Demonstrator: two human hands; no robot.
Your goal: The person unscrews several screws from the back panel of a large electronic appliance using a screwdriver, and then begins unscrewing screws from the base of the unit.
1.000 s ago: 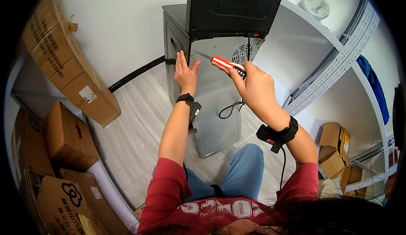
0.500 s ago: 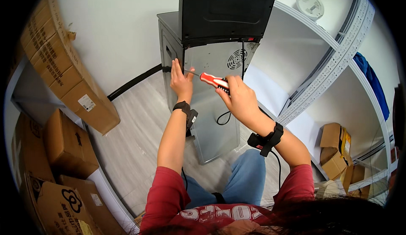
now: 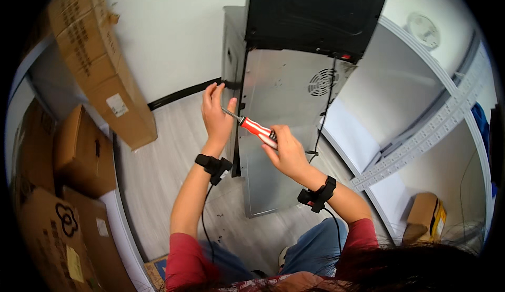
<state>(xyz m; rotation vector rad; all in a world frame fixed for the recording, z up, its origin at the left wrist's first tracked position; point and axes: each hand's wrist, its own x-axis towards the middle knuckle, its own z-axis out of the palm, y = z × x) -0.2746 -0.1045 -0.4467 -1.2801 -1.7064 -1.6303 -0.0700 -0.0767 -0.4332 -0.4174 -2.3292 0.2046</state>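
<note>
My right hand (image 3: 288,154) is closed around the red-and-white handle of a screwdriver (image 3: 256,130). Its metal shaft points up and left, the tip by the thumb of my left hand (image 3: 216,117). That left hand is raised with fingers apart, and whether it touches the tip I cannot tell. Both hands are in front of a tall cabinet-like appliance (image 3: 279,94) with a grey metal back panel, a round slotted vent (image 3: 322,82) and a black upper section (image 3: 315,13). A black cable (image 3: 331,94) hangs down the panel's right side.
Tall cardboard cartons (image 3: 108,89) lean by the wall on the left, with more brown boxes (image 3: 87,152) on a shelf below them. White metal shelving (image 3: 421,139) stands on the right, holding a small opened carton (image 3: 423,215). A round white device (image 3: 422,30) is at upper right.
Both hands have drawn back from the appliance toward the left and down, the screwdriver leaving the panel's left edge. My left hand has come off the side. The view has shifted too.
</note>
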